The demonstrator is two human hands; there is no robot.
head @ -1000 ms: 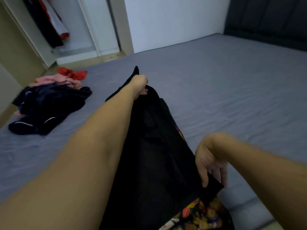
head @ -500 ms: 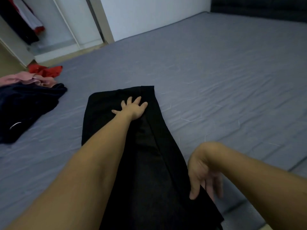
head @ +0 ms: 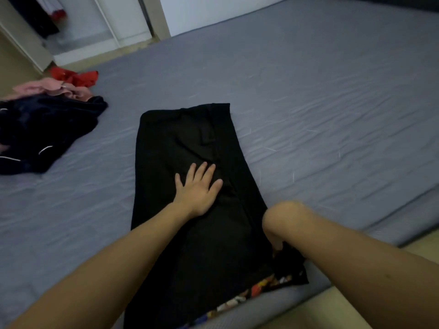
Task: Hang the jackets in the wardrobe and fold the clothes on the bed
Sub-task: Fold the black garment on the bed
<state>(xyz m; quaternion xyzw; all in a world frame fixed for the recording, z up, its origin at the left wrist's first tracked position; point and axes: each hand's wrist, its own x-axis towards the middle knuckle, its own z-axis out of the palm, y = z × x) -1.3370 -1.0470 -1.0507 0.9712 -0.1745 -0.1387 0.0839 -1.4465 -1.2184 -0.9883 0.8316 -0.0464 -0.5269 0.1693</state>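
Her left hand (head: 198, 188) has slid back down the black garment (head: 190, 143), fingers spread flat to smooth it on the bed (head: 308, 91). The right hand (head: 275, 230) curls at the garment's near edge; its grip I cannot tell.

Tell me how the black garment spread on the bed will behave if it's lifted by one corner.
The black fabric garment will probably droop limply: it lies flat with soft creases on the grey bed sheet. It likely weighs little, being thin layers. It may unfold, since only the flat left hand presses it and the right hand holds just its edge.
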